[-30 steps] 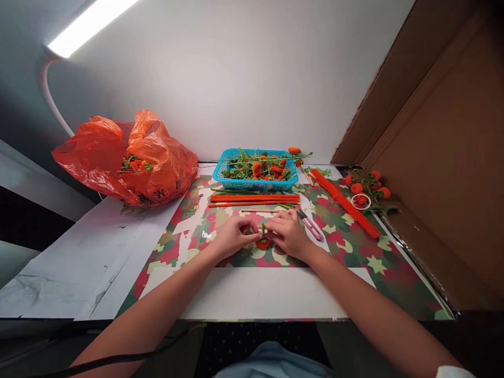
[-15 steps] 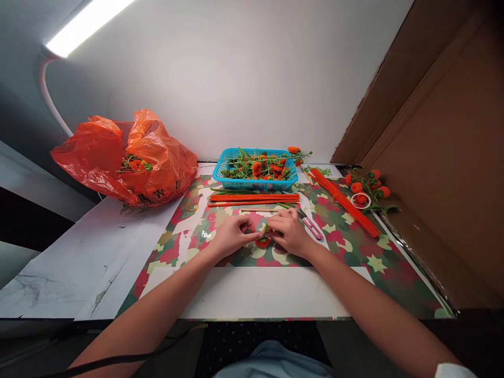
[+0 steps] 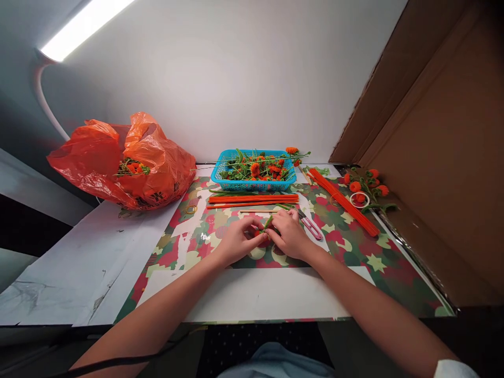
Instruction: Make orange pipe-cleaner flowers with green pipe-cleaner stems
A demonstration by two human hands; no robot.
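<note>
Over the middle of the camouflage-patterned mat, both of my hands are closed on a small orange flower (image 3: pixel 259 235) with a green fuzzy stem piece (image 3: pixel 269 221). My left hand (image 3: pixel 239 240) pinches it from the left with thumb and fingertips. From the right, the fingers of my right hand (image 3: pixel 290 235) press on the green piece, and they partly hide it. Just beyond the hands lie a thin wooden stick (image 3: pixel 255 211) and a bundle of orange pipe cleaners (image 3: pixel 252 199). Pink-handled snips (image 3: pixel 313 229) rest beside my right hand.
A blue basket (image 3: pixel 254 185) of orange flowers and green stems stands at the back. An orange plastic bag (image 3: pixel 165 168) holding flowers sits left, under a lamp (image 3: pixel 84 29). More orange pipe cleaners (image 3: pixel 344 203), a white ring (image 3: pixel 359 200) and finished flowers (image 3: pixel 355 187) lie right, near cardboard (image 3: pixel 433 157).
My fingertips have shifted slightly on the flower, and the left hand's thumb now sits closer to the right hand. The green piece has tilted a little. The camera view has shifted slightly.
</note>
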